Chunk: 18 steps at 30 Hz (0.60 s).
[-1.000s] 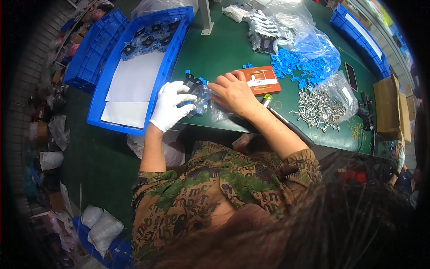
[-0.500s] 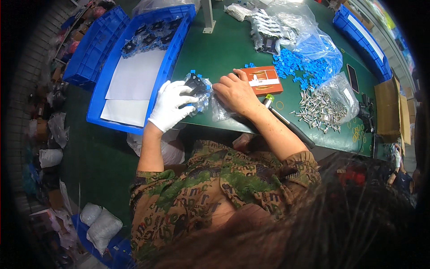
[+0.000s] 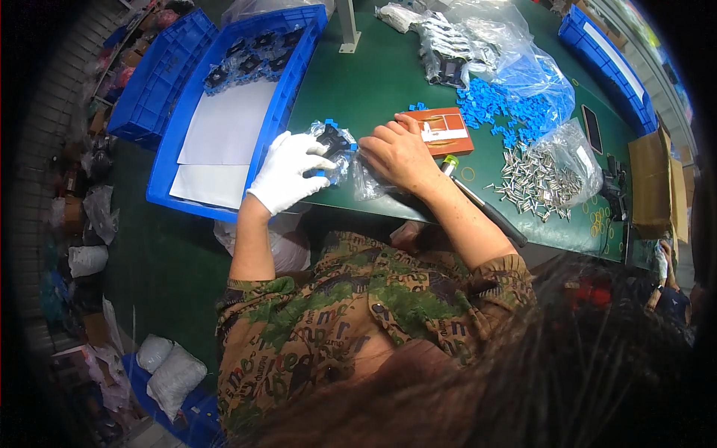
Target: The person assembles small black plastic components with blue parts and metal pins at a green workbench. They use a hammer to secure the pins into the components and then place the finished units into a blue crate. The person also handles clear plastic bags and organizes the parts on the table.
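Observation:
My left hand (image 3: 290, 173), in a white glove, has its fingers curled round the left side of a black part with small blue clips (image 3: 333, 140). Crinkled clear plastic surrounds this part at the table's near edge. My bare right hand (image 3: 399, 154) is just right of it, fingers bent and pressing on a clear plastic bag (image 3: 366, 183); its fingertips are partly hidden. Beside the right hand's knuckles lies an orange-brown box (image 3: 452, 122). A black-handled tool with a lime-green end (image 3: 489, 211) lies by the right forearm.
At left a blue tray (image 3: 158, 183) holds white sheets (image 3: 224, 134) and several bagged black parts (image 3: 250, 60). To the right are blue clips (image 3: 515, 112), metal screws (image 3: 534, 183), a phone (image 3: 591, 128) and a cardboard box (image 3: 657, 183). A metal post (image 3: 346, 26) stands at the back.
The black part has turned and shifted slightly right, and my left fingers have closed in on its lower side. My right hand has barely moved.

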Motion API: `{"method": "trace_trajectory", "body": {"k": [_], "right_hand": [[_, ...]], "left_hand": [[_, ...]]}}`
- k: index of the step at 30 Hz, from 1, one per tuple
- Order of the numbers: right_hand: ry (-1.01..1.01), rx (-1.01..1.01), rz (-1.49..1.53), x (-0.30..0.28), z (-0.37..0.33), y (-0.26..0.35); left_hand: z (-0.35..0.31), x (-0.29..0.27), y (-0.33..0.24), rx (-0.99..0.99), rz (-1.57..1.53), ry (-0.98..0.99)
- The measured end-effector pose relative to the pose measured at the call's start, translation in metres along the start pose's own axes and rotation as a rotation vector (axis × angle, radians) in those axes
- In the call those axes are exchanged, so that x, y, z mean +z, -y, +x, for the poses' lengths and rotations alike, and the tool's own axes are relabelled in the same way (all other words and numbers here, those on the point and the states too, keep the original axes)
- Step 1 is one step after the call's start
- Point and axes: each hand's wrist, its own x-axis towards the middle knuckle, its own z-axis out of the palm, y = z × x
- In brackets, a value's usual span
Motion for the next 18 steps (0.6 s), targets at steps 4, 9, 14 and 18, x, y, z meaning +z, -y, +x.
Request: {"method": "trace_trajectory", "body": {"k": [4, 9, 14, 18], "right_hand": [[-0.015, -0.006, 0.006, -0.001, 0.001, 0.002], [0.003, -0.001, 0.019, -0.003, -0.001, 0.002], [0.017, -0.001, 0.033, -0.003, -0.002, 0.002], [0.031, 0.001, 0.030, -0.004, -0.002, 0.002]], "left_hand": [[-0.001, 0.009, -0.004, -0.007, 0.109, -0.040], [-0.002, 0.022, 0.001, -0.006, 0.135, -0.124], [-0.002, 0.018, -0.005, -0.034, 0.153, -0.123], [0.001, 0.014, -0.004, -0.031, 0.158, -0.135]]}}
